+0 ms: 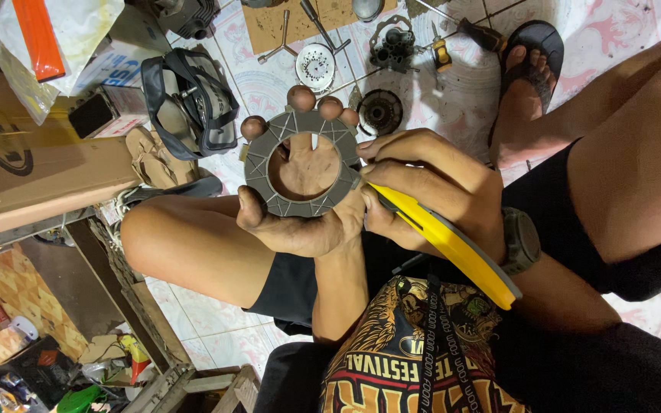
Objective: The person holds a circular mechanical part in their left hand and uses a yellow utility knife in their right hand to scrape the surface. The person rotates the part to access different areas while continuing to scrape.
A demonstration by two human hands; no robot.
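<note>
palm-up, left hand cradles ring plate; right hand grips yellow knife.

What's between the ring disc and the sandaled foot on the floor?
In the head view, a round dark metal part lies on the tiled floor between the ring disc and the foot.

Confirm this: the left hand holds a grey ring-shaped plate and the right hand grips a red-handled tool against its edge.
Not quite. In the head view the left hand holds the grey ring-shaped plate, but the tool in the right hand has a yellow handle, not red.
</note>
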